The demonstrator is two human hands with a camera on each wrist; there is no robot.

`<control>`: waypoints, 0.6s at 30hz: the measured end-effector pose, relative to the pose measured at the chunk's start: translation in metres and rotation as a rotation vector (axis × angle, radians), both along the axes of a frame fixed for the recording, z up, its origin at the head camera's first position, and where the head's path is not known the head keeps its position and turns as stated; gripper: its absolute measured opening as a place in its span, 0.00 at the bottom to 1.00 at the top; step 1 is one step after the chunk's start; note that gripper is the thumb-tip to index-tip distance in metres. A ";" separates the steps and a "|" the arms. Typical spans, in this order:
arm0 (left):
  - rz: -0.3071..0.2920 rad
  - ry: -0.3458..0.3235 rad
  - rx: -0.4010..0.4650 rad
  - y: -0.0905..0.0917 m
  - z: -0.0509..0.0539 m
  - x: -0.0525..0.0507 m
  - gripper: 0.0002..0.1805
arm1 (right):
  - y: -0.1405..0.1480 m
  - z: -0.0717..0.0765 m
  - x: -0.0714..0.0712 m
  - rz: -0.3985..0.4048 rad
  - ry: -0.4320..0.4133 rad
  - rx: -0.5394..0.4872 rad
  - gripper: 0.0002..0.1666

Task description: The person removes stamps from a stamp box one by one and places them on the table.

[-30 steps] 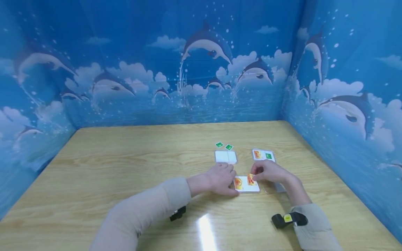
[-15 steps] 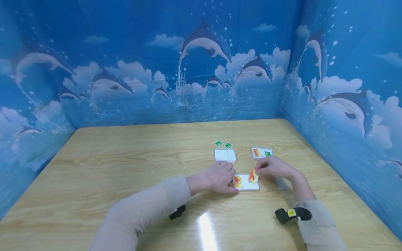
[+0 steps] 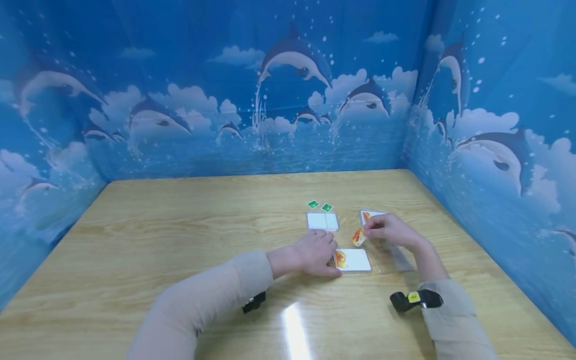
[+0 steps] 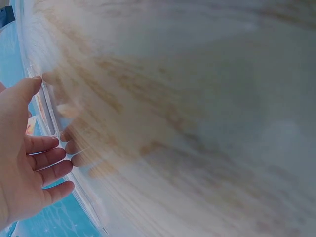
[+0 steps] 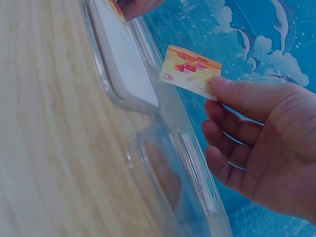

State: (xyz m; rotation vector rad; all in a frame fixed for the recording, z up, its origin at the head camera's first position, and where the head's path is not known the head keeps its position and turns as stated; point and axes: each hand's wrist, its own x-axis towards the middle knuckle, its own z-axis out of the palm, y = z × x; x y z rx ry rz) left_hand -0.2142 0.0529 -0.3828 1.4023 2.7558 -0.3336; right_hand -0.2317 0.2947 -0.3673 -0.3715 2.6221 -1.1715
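Note:
My right hand (image 3: 396, 233) pinches an orange and yellow postage stamp (image 5: 190, 71) with a perforated edge, between thumb and forefinger. In the head view the stamp is raised just behind a flat clear case with a white inside (image 3: 358, 260). Another orange stamp (image 3: 340, 259) lies at the left end of that case. My left hand (image 3: 315, 254) rests at the case's left end, thumb toward the front and fingers toward the back. In the left wrist view, the left hand's fingers (image 4: 54, 170) are spread and only slightly bent.
Two green stamps (image 3: 320, 205) lie at the back, behind a second white-lined case (image 3: 322, 221). A third case (image 3: 366, 215) stands back right, partly covered by my right hand. A clear plastic lid (image 3: 402, 260) lies right of the near case. Dolphin-print curtains (image 3: 252, 100) border the table.
The stamp in my right hand has lifted off the near case's right part and moved backward. My right hand now hides part of the back-right case. The left hand has stayed put.

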 end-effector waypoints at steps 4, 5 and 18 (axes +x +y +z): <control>0.002 -0.003 -0.004 0.000 0.000 -0.001 0.36 | -0.004 0.000 -0.002 -0.019 0.015 0.016 0.07; 0.002 -0.003 -0.006 0.001 0.001 -0.001 0.36 | -0.005 0.000 -0.002 -0.026 0.017 0.020 0.07; 0.005 0.000 -0.003 0.001 0.001 -0.001 0.35 | -0.013 -0.005 -0.009 -0.044 0.037 0.064 0.08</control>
